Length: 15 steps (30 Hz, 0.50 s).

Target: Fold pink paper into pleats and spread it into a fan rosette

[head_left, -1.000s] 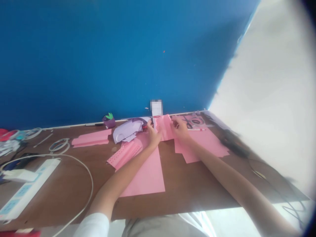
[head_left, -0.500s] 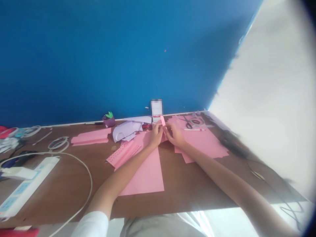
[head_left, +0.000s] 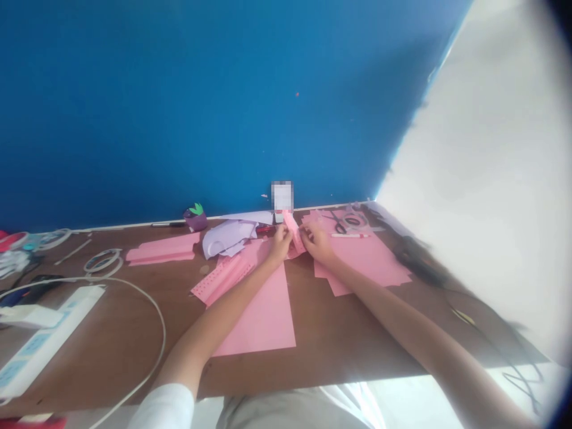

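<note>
Nearest me lies one power strip [head_left: 51,339], then my two hands, left [head_left: 280,243] and right [head_left: 316,241], fingers pinching one pink strip [head_left: 294,231] between them, before one purple pot [head_left: 195,220] by the wall.

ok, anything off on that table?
Purple paper left of the left hand is rumpled and ragged-edged, unlike the flat pink sheet near it. A white cable loops loosely over the table beside the power strip. No spill visible.
</note>
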### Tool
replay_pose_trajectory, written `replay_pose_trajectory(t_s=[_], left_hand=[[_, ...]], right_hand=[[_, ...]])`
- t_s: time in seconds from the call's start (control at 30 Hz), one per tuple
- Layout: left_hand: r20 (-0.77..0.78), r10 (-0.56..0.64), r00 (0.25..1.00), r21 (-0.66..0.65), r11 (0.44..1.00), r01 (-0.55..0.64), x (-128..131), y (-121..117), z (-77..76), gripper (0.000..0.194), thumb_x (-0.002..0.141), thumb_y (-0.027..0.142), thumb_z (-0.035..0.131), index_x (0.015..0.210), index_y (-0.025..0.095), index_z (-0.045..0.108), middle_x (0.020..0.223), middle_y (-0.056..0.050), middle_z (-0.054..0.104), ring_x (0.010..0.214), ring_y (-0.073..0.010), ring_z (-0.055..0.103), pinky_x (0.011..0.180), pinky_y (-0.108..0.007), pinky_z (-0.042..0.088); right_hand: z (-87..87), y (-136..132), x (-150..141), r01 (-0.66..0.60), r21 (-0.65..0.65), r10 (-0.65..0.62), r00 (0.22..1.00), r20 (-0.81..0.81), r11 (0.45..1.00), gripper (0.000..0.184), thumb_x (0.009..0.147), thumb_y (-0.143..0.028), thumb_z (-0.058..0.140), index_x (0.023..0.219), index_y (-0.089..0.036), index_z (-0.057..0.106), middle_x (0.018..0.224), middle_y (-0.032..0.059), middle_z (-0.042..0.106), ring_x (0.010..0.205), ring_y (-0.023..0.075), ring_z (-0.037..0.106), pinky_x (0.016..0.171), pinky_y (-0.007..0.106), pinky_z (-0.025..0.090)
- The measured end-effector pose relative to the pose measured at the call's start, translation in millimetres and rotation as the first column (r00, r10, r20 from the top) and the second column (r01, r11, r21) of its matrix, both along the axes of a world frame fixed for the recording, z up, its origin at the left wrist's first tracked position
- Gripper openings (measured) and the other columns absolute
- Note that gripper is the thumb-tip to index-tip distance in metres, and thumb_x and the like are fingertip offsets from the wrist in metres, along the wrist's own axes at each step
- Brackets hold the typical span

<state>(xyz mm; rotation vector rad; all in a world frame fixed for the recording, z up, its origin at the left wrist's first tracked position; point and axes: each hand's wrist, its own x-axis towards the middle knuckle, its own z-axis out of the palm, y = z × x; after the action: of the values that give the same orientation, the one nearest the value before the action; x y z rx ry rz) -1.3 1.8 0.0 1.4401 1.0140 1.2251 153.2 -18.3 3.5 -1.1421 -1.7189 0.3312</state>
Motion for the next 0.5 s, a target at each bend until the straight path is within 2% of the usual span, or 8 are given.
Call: replay_pose_trajectory(t_s=[0.17, 0.27, 0.37, 0.5], left_hand=[[0.051, -0.028, 0.998, 0.008, 1.000, 0.028, -0.1, 0.2, -0.7, 0.020, 0.088, 0.040, 0.052, 0.093, 0.021, 0.051, 0.092, -0.003, 0.064, 0.087, -0.0178, 0.061, 0.082, -0.030, 0.047], [0.063, -0.039, 0.997, -0.004, 0.999, 0.040, 0.1, -1.7, 0.7, 0.021, 0.088, 0.042, 0.051, 0.097, 0.023, 0.052, 0.098, -0.004, 0.065, 0.091, -0.0178, 0.062, 0.083, -0.029, 0.047], [0.000, -0.036, 0.999, -0.006, 0.999, 0.036, 0.1, -3.6, 2.0, 0.020, 0.089, 0.042, 0.050, 0.097, 0.024, 0.054, 0.097, -0.003, 0.065, 0.092, -0.0181, 0.062, 0.084, -0.030, 0.047], [-0.133, -0.011, 0.991, -0.026, 1.000, 0.008, -0.2, -4.9, 2.1, 0.019, 0.089, 0.042, 0.051, 0.089, 0.024, 0.054, 0.081, -0.001, 0.062, 0.082, -0.0187, 0.061, 0.080, -0.031, 0.046]], right_hand=[[-0.7, 7.2, 3.1, -0.056, -0.062, 0.050, 0.993, -0.104, 0.997, 0.018, 0.086, -0.029, 0.050, 0.098, -0.025, 0.063, 0.099, 0.0053, 0.068, 0.087, 0.0225, 0.062, 0.075, 0.037, 0.048], [-1.6, 11.8, 5.0, -0.165, -0.156, 0.127, 0.965, -0.227, 0.974, 0.023, 0.085, -0.036, 0.055, 0.102, -0.024, 0.063, 0.100, 0.0048, 0.068, 0.087, 0.0218, 0.063, 0.077, 0.037, 0.049], [-0.8, 14.8, 7.2, -0.261, -0.199, 0.195, 0.934, -0.299, 0.945, 0.023, 0.083, -0.041, 0.058, 0.096, -0.023, 0.064, 0.094, 0.0037, 0.069, 0.086, 0.0211, 0.063, 0.081, 0.037, 0.049], [1.3, 14.7, 9.4, -0.213, -0.199, 0.152, 0.947, -0.283, 0.956, 0.017, 0.081, -0.038, 0.059, 0.087, -0.022, 0.064, 0.086, 0.0024, 0.067, 0.081, 0.0199, 0.062, 0.076, 0.035, 0.048]])
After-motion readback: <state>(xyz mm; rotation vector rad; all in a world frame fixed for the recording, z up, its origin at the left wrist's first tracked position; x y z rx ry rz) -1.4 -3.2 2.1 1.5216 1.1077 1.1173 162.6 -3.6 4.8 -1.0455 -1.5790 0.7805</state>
